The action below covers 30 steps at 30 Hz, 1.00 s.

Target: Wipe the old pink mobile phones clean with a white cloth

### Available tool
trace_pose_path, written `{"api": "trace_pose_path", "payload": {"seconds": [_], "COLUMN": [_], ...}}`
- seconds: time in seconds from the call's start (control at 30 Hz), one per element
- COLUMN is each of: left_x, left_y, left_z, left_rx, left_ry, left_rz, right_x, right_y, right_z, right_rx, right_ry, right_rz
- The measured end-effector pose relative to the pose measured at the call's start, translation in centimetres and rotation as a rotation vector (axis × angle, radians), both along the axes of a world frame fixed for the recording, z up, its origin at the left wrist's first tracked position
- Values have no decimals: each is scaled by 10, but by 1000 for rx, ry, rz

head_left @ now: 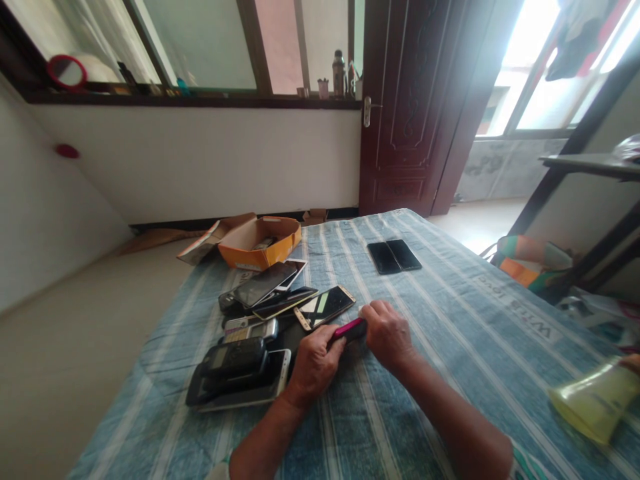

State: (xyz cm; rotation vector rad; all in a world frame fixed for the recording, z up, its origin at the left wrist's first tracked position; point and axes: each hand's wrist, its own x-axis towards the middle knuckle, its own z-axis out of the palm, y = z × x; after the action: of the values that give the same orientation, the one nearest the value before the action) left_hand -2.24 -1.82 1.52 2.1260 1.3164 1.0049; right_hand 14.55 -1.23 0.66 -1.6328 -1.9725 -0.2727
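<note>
My left hand (pixel 317 360) is closed around one end of a mobile phone (pixel 349 329) with a magenta edge and a dark face, held tilted just above the cloth. At the phone's other end, my right hand (pixel 389 333) has its fingers curled together, with a small white bit showing at the fingertips; what it is I cannot make out. Just beyond my left hand lies a gold-framed phone (pixel 327 307) with light reflected in its screen. Left of my hands is a loose pile of old phones, among them a black device (pixel 235 360) on a white-edged tablet (pixel 285 373) and a silver keypad phone (pixel 250 329).
An open orange cardboard box (pixel 265 253) stands at the table's far left edge, with something inside. Two dark phones (pixel 395 257) lie side by side farther back. A yellow translucent container (pixel 595 400) is at the right. The striped blue tablecloth (pixel 450 320) covers the table.
</note>
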Motion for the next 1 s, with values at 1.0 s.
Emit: {"api": "trace_pose_path", "payload": {"seconds": [1.0], "left_x": [-1], "left_y": [-2], "left_z": [-4], "left_rx": [-55], "left_ry": [108], "left_rz": [-29], "right_x": [9], "right_y": [-1], "right_z": [-1], "right_rx": [126], "right_ry": [49], "right_rz": [74]}}
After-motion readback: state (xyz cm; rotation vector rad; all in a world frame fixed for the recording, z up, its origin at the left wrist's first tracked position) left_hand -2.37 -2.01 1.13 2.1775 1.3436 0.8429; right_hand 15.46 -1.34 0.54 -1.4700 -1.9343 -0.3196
